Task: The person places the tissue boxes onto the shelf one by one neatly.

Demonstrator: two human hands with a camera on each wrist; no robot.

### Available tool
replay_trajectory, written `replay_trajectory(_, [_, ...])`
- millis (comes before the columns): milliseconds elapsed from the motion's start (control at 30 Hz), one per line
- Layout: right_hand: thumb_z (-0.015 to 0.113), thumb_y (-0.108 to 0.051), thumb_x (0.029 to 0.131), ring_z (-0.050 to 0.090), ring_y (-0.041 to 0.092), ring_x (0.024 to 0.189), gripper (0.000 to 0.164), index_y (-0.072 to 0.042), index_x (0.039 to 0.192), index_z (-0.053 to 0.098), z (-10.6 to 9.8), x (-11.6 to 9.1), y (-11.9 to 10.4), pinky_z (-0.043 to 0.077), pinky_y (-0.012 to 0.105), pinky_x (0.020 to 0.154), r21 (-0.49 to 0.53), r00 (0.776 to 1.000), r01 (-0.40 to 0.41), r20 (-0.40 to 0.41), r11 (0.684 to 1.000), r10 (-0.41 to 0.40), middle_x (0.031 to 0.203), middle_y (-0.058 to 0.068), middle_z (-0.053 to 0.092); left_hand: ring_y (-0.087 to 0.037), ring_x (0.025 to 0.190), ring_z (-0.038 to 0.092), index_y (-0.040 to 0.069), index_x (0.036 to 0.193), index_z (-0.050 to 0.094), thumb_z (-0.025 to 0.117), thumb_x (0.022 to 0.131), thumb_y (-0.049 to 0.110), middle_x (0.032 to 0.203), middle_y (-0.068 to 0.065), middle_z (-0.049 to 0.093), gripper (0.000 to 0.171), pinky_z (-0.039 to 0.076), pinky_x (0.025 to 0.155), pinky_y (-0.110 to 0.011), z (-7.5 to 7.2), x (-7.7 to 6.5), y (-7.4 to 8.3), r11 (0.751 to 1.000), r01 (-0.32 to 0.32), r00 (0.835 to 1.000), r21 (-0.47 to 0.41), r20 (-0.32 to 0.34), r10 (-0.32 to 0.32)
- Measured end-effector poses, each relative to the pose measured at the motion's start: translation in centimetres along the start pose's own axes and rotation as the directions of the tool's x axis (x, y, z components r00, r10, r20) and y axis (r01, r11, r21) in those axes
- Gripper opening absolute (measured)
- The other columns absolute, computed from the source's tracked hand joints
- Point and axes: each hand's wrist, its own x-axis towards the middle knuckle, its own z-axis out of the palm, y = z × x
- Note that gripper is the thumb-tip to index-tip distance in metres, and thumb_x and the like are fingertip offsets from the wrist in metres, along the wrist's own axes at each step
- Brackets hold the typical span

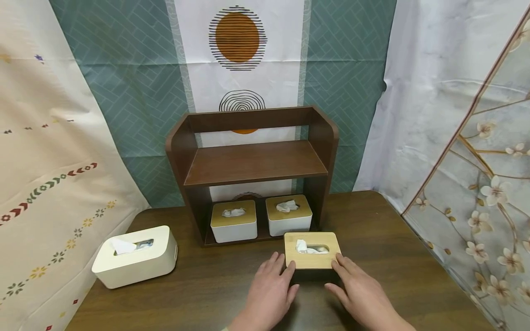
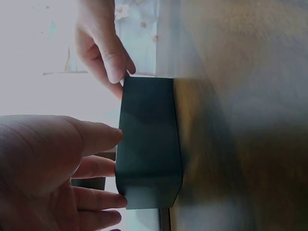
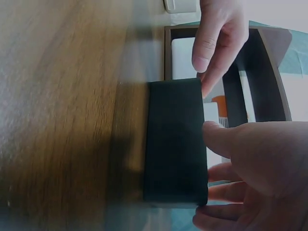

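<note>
In the head view, a tissue box with a light wood lid and dark sides stands on the table, a white tissue showing in its slot. My left hand touches its front left corner with nearly straight fingers. At the front right corner, the fingertips of my right hand rest against the box. The left wrist view shows the dark green side of the box beside the left fingers and thumb. From the right wrist, the dark front appears with the right fingers spread at its near end.
Behind the box stands a brown two-tier shelf. Two white tissue boxes with wood lids, one on the left and one on the right, sit on its lower level. A cream tissue box is at the table's left.
</note>
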Motion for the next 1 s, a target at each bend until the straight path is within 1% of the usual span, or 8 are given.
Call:
replay_trajectory(200, [0.085, -0.039, 0.099, 0.062, 0.041, 0.140, 0.058, -0.001, 0.141, 0.073, 0.2, 0.4, -0.6, 0.058, 0.059, 0.103, 0.009, 0.999, -0.006, 0.035, 1.000, 0.005, 0.154, 0.021, 0.063, -0.037, 0.143, 0.060, 0.014, 0.143, 0.075, 0.078, 0.103, 0.043, 0.150, -0.018, 0.067, 0.049, 0.052, 0.114, -0.052, -0.4, -0.3, -0.8, 1.000, 0.009, 0.999, -0.003, 0.033, -0.009])
replay_trajectory(300, [0.085, -0.039, 0.100, 0.062, 0.040, 0.140, 0.058, -0.001, 0.141, 0.073, 0.3, 0.6, -0.9, 0.058, 0.058, 0.103, 0.008, 0.999, 0.005, 0.036, 1.000, -0.005, 0.154, 0.021, 0.063, -0.037, 0.143, 0.060, 0.013, 0.143, 0.075, 0.079, 0.103, 0.043, 0.150, -0.019, 0.066, 0.050, 0.052, 0.113, -0.054, -0.6, -0.4, -1.1, 1.000, 0.017, 0.999, -0.008, 0.040, -0.016])
replay_trajectory(400, [0.084, -0.040, 0.100, 0.062, 0.039, 0.140, 0.058, -0.002, 0.142, 0.073, 0.4, 0.6, -1.0, 0.058, 0.057, 0.103, 0.011, 0.999, 0.014, 0.037, 1.000, -0.015, 0.154, 0.020, 0.063, -0.038, 0.143, 0.061, 0.012, 0.142, 0.075, 0.078, 0.103, 0.043, 0.150, -0.019, 0.066, 0.050, 0.053, 0.112, -0.055, -0.7, -0.6, -1.4, 0.999, 0.031, 0.999, -0.024, 0.043, -0.030])
replay_trajectory(533, [0.084, -0.039, 0.100, 0.064, 0.038, 0.138, 0.059, -0.004, 0.146, 0.071, 0.3, 0.7, -0.9, 0.059, 0.057, 0.100, 0.024, 0.999, 0.007, 0.045, 1.000, -0.008, 0.157, 0.019, 0.061, -0.040, 0.143, 0.059, 0.014, 0.144, 0.073, 0.078, 0.104, 0.043, 0.152, -0.019, 0.065, 0.050, 0.053, 0.111, -0.057, -0.5, -0.6, -1.7, 0.997, 0.052, 0.998, -0.056, 0.048, -0.049])
replay_trajectory(667, [0.085, -0.038, 0.099, 0.065, 0.040, 0.136, 0.063, -0.005, 0.150, 0.068, 0.3, 0.9, -0.5, 0.060, 0.059, 0.096, 0.042, 1.000, -0.009, 0.019, 0.999, 0.008, 0.161, 0.020, 0.057, -0.043, 0.143, 0.059, 0.014, 0.149, 0.068, 0.080, 0.103, 0.042, 0.154, -0.023, 0.062, 0.055, 0.054, 0.110, -0.060, -0.4, -0.4, -1.9, 0.990, 0.080, 0.997, -0.120, 0.019, -0.078])
replay_trajectory(833, [0.086, -0.037, 0.099, 0.061, 0.047, 0.139, 0.068, -0.007, 0.156, 0.063, 0.6, 1.2, 0.4, 0.059, 0.064, 0.095, 0.068, 1.000, -0.014, -0.023, 0.998, 0.015, 0.164, 0.022, 0.053, -0.045, 0.144, 0.058, 0.009, 0.154, 0.062, 0.081, 0.102, 0.040, 0.156, -0.027, 0.058, 0.064, 0.054, 0.109, -0.061, 0.2, 0.3, -2.2, 0.975, 0.119, 0.991, -0.189, -0.037, -0.128])
replay_trajectory(933, [0.085, -0.038, 0.100, 0.059, 0.050, 0.141, 0.069, -0.009, 0.158, 0.061, 1.0, 1.2, 0.9, 0.057, 0.067, 0.098, 0.082, 0.999, -0.022, -0.030, 0.996, 0.025, 0.163, 0.024, 0.053, -0.047, 0.145, 0.056, 0.007, 0.157, 0.059, 0.081, 0.103, 0.041, 0.159, -0.028, 0.056, 0.068, 0.053, 0.110, -0.062, 0.9, 0.6, -2.3, 0.965, 0.140, 0.987, -0.220, -0.039, -0.153])
replay_trajectory(1000, [0.083, -0.039, 0.100, 0.057, 0.051, 0.142, 0.069, -0.010, 0.159, 0.061, 1.2, 1.2, 1.1, 0.056, 0.069, 0.100, 0.093, 0.999, -0.038, -0.020, 0.995, 0.040, 0.162, 0.025, 0.054, -0.049, 0.147, 0.053, 0.005, 0.159, 0.058, 0.080, 0.103, 0.042, 0.160, -0.029, 0.054, 0.070, 0.051, 0.111, -0.063, 1.3, 0.7, -2.2, 0.959, 0.155, 0.986, -0.239, -0.024, -0.166])
